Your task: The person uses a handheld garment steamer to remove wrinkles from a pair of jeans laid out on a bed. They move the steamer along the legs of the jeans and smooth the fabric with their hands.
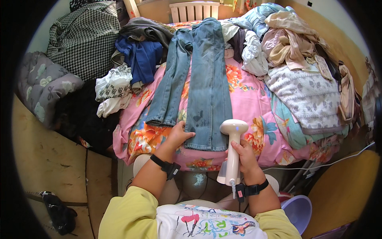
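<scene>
Even, bright daylight is cast across the pink floral bedspread (246,99); only soft shadows are formed. No glare is seen. Straight edges are bent near the rim, where a black fisheye border is shown. Focus is sharp throughout.

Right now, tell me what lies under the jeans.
The jeans lie flat on a pink floral cover, which shows all around them. The left hand presses a hem. What is beneath the cover is hidden.
</scene>
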Available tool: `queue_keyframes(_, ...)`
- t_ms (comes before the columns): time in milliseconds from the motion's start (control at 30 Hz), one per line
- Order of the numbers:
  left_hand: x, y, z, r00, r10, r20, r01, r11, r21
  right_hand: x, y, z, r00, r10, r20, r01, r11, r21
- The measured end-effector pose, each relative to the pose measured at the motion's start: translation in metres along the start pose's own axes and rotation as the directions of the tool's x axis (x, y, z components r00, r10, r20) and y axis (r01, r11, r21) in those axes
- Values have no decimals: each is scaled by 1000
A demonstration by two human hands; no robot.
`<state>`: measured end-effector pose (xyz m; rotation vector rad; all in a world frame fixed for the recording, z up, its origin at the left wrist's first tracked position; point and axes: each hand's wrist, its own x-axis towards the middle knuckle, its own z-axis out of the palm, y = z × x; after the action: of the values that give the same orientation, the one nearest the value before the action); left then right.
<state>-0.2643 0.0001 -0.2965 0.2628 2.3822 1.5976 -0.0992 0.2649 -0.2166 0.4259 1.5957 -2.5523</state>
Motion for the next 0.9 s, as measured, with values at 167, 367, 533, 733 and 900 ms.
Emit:
queue_keyframes(167,-12,12,8,997,24,-66,-20,998,62,-4,2,-10,999,18,36,-19,999,33)
queue_keyframes(367,-53,48,28,839,494,-227,-143,603,784,-14,0,-12,997,47,66,-54,993,108)
queue_keyframes(533,-90,102,62,897,389,211,-417,583,697,-24,4,-27,997,1,71,-4,999,50)
queue_keyframes(733,-85,88,70,775,504,381,-587,350,730,-33,2,-25,997,-35,67,33,999,25)
queue_keyframes(900,-65,79,71,571,577,584,-766,118,632,-18,4,-21,1000,-25,6,25,998,-62)
